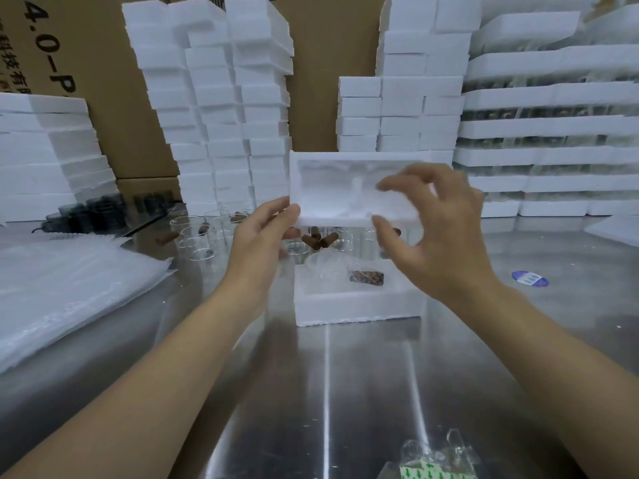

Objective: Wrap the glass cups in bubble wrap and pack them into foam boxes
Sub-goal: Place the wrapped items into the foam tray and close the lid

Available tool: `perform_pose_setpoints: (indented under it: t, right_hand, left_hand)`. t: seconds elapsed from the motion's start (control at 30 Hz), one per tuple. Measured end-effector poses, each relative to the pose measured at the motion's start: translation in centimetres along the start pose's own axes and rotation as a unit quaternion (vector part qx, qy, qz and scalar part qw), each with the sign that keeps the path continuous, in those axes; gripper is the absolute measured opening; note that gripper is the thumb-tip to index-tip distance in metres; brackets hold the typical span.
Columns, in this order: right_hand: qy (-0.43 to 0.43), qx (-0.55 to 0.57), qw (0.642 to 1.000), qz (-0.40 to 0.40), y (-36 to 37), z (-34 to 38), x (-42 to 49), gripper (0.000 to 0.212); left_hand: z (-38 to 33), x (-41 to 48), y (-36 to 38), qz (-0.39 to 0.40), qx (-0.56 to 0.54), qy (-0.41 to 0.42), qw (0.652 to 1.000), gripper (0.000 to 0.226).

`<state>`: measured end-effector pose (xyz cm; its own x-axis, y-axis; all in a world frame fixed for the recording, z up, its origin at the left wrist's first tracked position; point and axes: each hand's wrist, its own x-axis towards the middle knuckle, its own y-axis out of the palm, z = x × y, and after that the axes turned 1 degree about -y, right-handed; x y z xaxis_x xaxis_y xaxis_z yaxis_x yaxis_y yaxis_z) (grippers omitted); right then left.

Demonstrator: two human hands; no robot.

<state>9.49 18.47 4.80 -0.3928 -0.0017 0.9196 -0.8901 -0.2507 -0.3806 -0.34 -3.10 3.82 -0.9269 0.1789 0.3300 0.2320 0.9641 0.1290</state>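
The foam lid (pixel 345 188) hangs just above the foam box (pixel 356 305), long axis left to right, hollow side facing the camera. The left grip (pixel 259 233) pinches its left end. The right grip (pixel 439 233), spread and blurred, covers its right end; contact is unclear. Inside the box a wrapped cup (pixel 325 266) is half hidden. The desk (pixel 345 392) stretches wide in front of the box.

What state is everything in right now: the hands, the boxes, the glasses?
Lid: lifted, hollow facing the camera.
Left hand: grips lid's left edge.
Right hand: at lid, grip unclear.
Box: open, wrapped bundle and packet inside.
Cups: bare, upright.
Bubble wrap: stacked flat.
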Motion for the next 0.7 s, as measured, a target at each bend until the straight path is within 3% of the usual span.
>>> perform_pose_setpoints:
  t: [0.13,0.2,0.3,0.43,0.53,0.7]
  right_hand:
    - [0.200,0.134,0.968,-0.065,-0.3,-0.3,0.2,0.037]
    - [0.324,0.242,0.914,-0.033,-0.3,-0.5,0.7,0.025]
    - [0.432,0.342,0.834,0.004,-0.4,-0.7,1.3,0.040]
    - [0.425,0.386,0.819,-0.015,-0.2,-1.1,1.5,0.041]
    - [0.421,0.402,0.813,-0.022,0.0,-1.4,1.6,0.041]
    - [0.407,0.342,0.847,0.021,0.7,-1.8,0.9,0.033]
  left_hand:
    - [-0.4,-0.3,0.0,0.014,-0.009,0.017,1.000,0.021]
    - [-0.4,-0.5,0.1,0.028,-0.010,0.028,0.999,0.029]
    - [-0.5,-0.5,0.2,0.035,-0.016,0.036,0.999,0.038]
    - [-0.6,-0.4,0.0,-0.003,-0.016,0.015,1.000,0.049]
    - [-0.6,-0.3,0.0,-0.005,-0.024,-0.013,1.000,0.028]
    - [-0.4,-0.4,0.3,-0.009,-0.012,-0.013,1.000,0.009]
